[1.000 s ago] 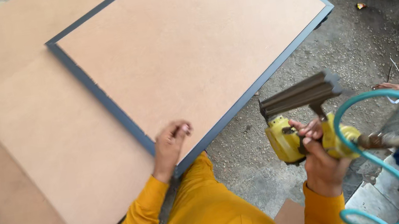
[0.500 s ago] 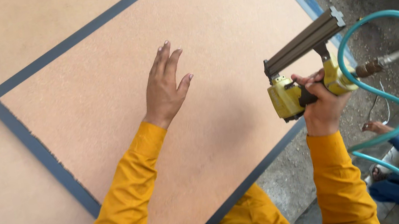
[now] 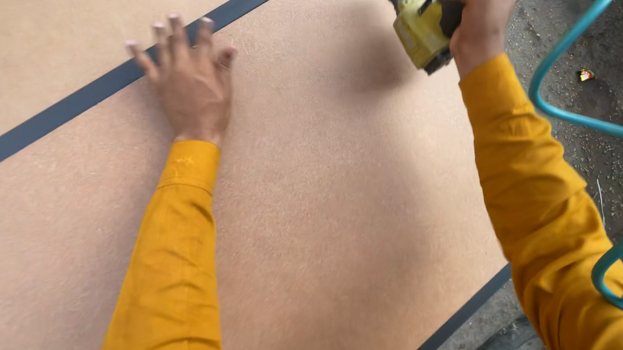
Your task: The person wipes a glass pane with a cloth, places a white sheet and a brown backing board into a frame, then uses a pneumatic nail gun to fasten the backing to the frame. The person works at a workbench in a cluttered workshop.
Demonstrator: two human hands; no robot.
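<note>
Reaching further, our left hand (image 3: 189, 82) now presses flat, fingers spread, at the frame's dark edge strip (image 3: 73, 99); our right hand (image 3: 475, 10), clamped on the yellow pneumatic stapler (image 3: 424, 25), hovers right of it.

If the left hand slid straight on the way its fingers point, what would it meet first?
The left hand lies flat on the brown board, fingers pointing at the far edge. The dark frame strip comes first; the fingertips look already at or over it, though exact contact is unclear.
</note>
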